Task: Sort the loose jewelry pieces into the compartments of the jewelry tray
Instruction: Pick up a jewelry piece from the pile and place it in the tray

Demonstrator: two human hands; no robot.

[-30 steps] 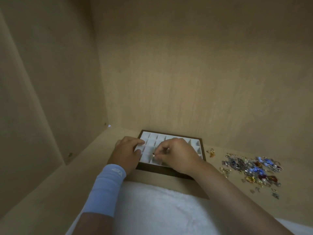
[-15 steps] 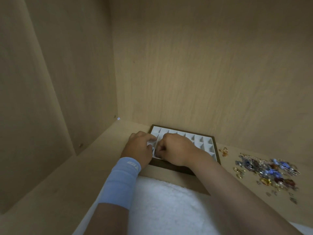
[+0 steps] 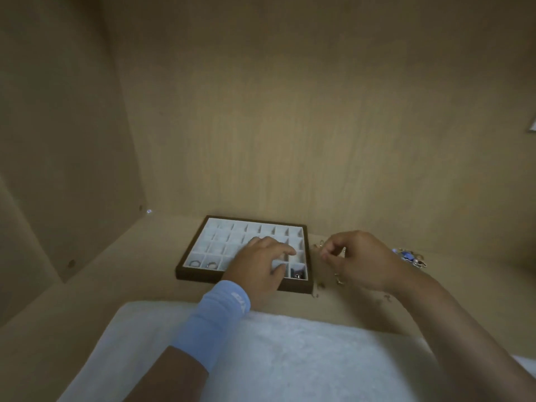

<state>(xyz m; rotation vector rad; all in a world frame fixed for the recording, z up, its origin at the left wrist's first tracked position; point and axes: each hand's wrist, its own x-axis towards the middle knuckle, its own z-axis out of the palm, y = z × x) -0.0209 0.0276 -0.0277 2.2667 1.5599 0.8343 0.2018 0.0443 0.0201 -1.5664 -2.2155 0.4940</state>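
The jewelry tray point(image 3: 191, 275) has a dark brown frame and a grid of white compartments, and it lies on the wooden shelf. Two rings point(image 3: 203, 264) sit in its front-left compartments, and a dark piece point(image 3: 298, 274) lies in the front-right one. My left hand point(image 3: 261, 266), with a light blue wristband, rests flat on the tray's front right part and holds nothing. My right hand point(image 3: 356, 259) is just right of the tray, thumb and forefinger pinched on a small gold earring point(image 3: 320, 245). The loose jewelry pile point(image 3: 410, 256) is mostly hidden behind that hand.
A few small gold pieces point(image 3: 339, 281) lie scattered on the shelf under my right wrist. A white fluffy cloth point(image 3: 261, 358) covers the front of the shelf. Wooden walls close in at the left point(image 3: 58, 140) and back point(image 3: 290, 126).
My right hand has left the tray's front-left compartments and moved right to the gold earring beside the tray. My left hand slid right across the tray. The view shifted, uncovering the rings.
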